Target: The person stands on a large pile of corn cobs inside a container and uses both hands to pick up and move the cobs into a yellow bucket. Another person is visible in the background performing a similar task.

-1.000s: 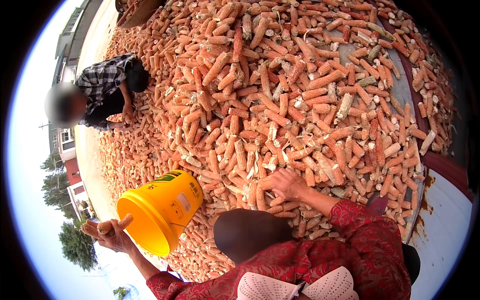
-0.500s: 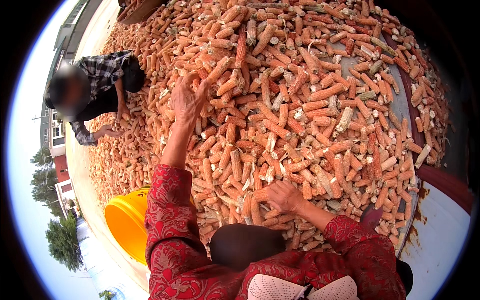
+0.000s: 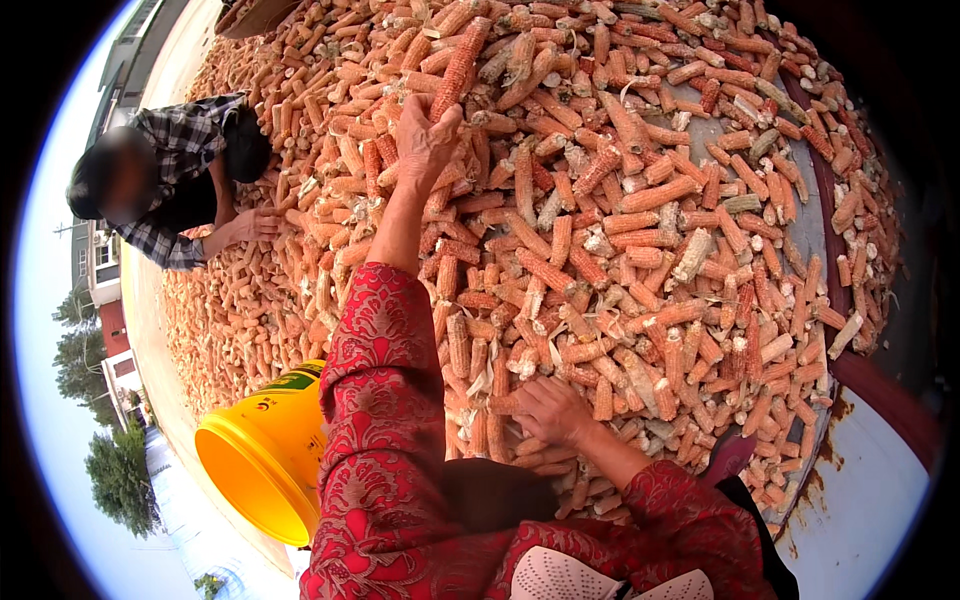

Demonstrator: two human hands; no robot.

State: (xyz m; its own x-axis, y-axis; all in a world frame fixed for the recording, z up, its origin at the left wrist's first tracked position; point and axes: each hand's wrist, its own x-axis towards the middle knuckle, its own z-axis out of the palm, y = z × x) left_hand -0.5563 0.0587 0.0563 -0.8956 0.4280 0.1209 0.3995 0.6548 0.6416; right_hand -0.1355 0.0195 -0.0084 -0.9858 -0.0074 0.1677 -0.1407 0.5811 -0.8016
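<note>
The left hand (image 3: 428,142) reaches out over the heap of corn cobs (image 3: 655,193), its fingers wrapped round the lower end of a reddish cob (image 3: 461,68) whose far end sticks out free above the others. With the grip at one end only, the cob could pivot or slip if its free end knocks against the cobs packed around it. The right hand (image 3: 553,410) lies low on the heap with its fingers curled at the end of a paler cob (image 3: 508,403); whether they grasp it or merely rest there I cannot tell. Cobs lie loose and crosswise beneath both hands, so leaning on them or tugging one from underneath might set several rolling. The red left sleeve (image 3: 377,400) passes in front of part of the yellow bucket (image 3: 283,412), and a careless sweep of that arm could jog it; whether the bucket stands level is hard to judge. Farther left, a co-worker's hand (image 3: 247,227) is above the same heap, well apart, so a clash seems unlikely unless somebody reaches across.
</note>
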